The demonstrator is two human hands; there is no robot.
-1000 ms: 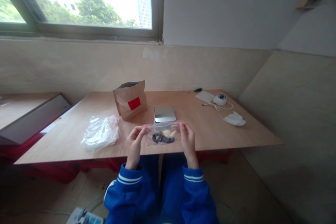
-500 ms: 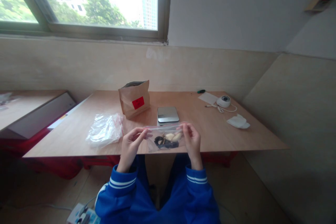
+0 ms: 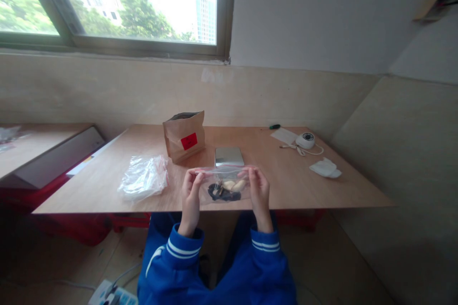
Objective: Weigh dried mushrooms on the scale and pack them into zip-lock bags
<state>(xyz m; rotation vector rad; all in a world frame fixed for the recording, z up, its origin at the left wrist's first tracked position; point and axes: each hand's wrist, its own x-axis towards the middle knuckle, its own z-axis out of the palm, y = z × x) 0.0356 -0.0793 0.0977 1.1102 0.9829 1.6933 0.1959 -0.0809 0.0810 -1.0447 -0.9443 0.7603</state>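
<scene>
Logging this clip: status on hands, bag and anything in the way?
Left hand and right hand holding clear bag by its upper corners. Dark pieces and pale pieces inside. Silver box just beyond, nothing visibly blocking.

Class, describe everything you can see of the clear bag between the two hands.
The clear bag looks like thin plastic with a reddish strip along its top edge. Pale pieces and dark pieces show inside. It hangs spread between the left hand and right hand, which pinch its upper corners, in front of the silver-topped device. Whether its mouth is sealed is unclear.
</scene>
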